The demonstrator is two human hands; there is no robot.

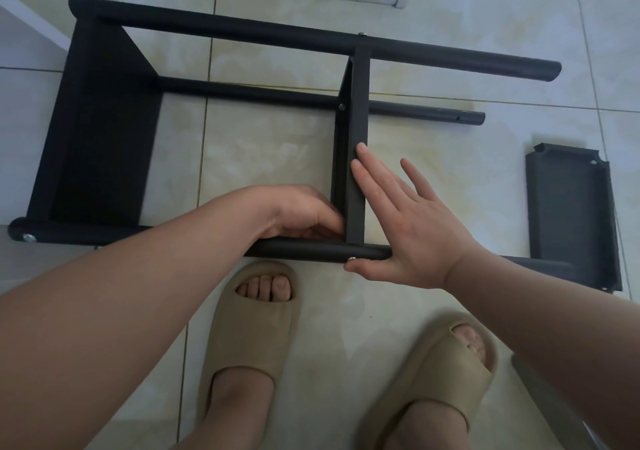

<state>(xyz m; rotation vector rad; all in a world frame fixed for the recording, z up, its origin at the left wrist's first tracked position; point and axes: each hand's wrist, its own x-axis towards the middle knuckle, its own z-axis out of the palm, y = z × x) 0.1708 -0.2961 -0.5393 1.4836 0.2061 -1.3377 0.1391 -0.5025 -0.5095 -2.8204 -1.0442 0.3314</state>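
Black steel is being squared up: the left hand [301, 214] is curled round the lower end of the middle panel [358, 110], right where it meets the near pole [311, 250], while the right hand [408, 227] is laid flat and wide against the panel's other face, thumb tucked under the pole beside a screw [352, 259]. The rack [104, 137] is laid on its side on the tiled floor [263, 151], with a loose panel [571, 221] left well off to the right. Alignment seems to be the step in hand; next, that screw probably has to be tightened while the joint is held steady.
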